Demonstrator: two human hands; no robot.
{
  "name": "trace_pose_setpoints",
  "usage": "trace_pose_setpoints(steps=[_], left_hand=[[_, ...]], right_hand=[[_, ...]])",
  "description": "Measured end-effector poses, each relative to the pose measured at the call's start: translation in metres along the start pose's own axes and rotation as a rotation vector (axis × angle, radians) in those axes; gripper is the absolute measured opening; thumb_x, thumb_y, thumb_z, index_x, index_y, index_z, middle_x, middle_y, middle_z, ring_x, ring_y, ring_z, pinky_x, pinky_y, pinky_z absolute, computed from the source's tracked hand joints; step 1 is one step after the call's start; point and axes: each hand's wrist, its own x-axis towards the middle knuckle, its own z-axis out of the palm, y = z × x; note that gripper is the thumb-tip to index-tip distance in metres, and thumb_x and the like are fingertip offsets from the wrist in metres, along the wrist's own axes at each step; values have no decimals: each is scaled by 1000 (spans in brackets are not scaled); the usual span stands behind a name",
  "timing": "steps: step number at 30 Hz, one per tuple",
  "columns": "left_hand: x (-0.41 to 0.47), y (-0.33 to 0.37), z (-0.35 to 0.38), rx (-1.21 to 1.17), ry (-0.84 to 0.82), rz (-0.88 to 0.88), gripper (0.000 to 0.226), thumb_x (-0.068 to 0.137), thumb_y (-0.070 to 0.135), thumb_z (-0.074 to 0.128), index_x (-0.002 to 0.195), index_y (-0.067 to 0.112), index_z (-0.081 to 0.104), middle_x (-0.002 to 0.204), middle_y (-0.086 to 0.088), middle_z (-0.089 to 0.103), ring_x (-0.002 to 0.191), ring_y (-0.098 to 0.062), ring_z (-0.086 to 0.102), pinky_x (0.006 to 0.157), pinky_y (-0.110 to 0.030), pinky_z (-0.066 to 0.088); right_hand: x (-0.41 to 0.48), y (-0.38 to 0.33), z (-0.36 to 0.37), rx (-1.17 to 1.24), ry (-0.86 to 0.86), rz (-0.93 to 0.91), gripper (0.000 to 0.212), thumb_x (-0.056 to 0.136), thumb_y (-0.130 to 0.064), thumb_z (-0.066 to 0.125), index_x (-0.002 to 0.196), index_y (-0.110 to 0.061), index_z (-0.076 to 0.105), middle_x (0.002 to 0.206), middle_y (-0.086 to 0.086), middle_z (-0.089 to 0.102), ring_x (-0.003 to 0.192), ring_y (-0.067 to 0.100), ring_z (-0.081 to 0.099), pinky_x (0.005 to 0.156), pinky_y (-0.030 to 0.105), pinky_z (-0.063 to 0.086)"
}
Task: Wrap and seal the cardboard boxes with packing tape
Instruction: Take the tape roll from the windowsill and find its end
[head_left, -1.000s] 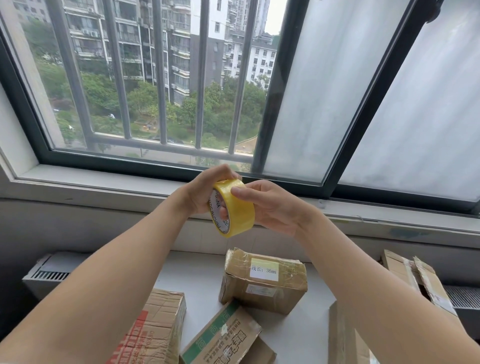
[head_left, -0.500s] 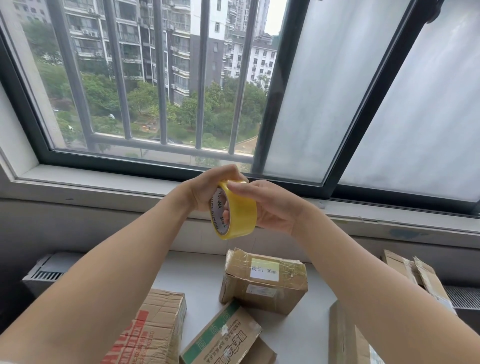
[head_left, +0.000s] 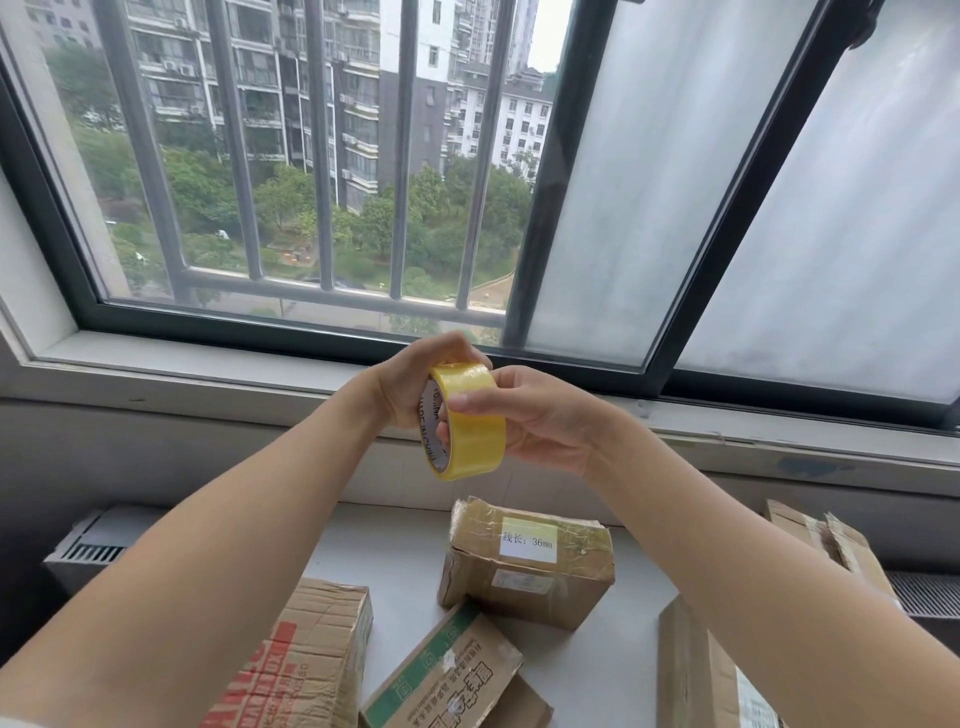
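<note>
A roll of yellow packing tape is held up in the air in front of the window sill, both hands on it. My left hand grips the roll from the left and over the top, fingers through its core. My right hand holds it from the right, thumb pressed on the outer tape surface. Below on the white table lies a small taped cardboard box with a white label. No loose tape end is visible.
A box with red print sits at front left, a green-printed box at front middle, another box at front right and a torn box at far right. The barred window is behind.
The roll has turned a little in my hands and dropped slightly. My right thumb has slid across its outer face. The boxes have not moved.
</note>
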Motion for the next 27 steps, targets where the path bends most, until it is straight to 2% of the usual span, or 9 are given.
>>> trace_pose_setpoints(steps=[1,3,5,7,10,13,18,25,27], left_hand=[[1,1,-1,9,15,10,28,71,41,59,56,18,56,50,0,47,41,-13,45,43,-23,40],[1,4,-2,13,40,15,29,69,43,61,59,16,59,53,-2,49,44,-15,47,45,-23,41],[1,6,-2,26,57,14,33,67,46,63,60,14,63,53,-3,53,43,-15,51,45,-21,42],[0,9,0,31,27,4,33,70,44,61,58,13,62,48,-3,52,39,-14,50,43,-19,42],[-1,10,1,36,-27,0,31,76,37,54,55,15,60,45,-1,50,36,-13,49,41,-18,40],[0,5,0,-3,-69,-2,35,81,34,51,53,15,60,43,-1,51,34,-13,49,39,-18,40],[-1,2,3,-42,-3,40,30,73,36,57,51,17,56,42,1,46,33,-12,44,38,-16,37],[0,7,7,-27,8,33,27,72,38,58,51,20,59,45,3,48,36,-11,46,39,-19,39],[0,10,7,-16,16,34,26,70,40,60,55,18,63,48,0,51,39,-13,50,42,-19,42]], right_hand=[[-1,-2,0,-3,-14,-8,33,84,-19,78,112,-4,67,100,8,73,95,20,71,96,43,57],[-3,-7,1,32,-33,3,49,85,-36,80,119,-6,63,101,9,72,94,20,71,94,42,57],[-5,-12,5,97,7,34,57,92,-55,62,122,-6,61,98,9,72,88,20,71,89,40,59],[-5,-13,8,75,66,32,53,97,-51,55,122,-5,61,96,9,72,86,20,71,89,42,58],[-1,-9,9,-18,94,-4,38,98,-37,62,115,-2,65,96,10,72,87,22,71,90,44,56],[-1,-7,8,-48,87,-14,32,96,-32,65,105,-2,69,97,11,73,89,21,72,86,41,56],[-1,-2,6,-91,43,-39,23,91,-28,68,97,-7,72,94,7,74,89,17,72,85,37,55],[-7,-3,4,-67,34,-57,26,85,-22,72,107,-7,68,96,7,73,92,19,71,93,42,54],[-9,-7,7,-36,43,-47,38,86,-33,75,114,-8,66,96,7,72,90,19,70,92,43,54]])
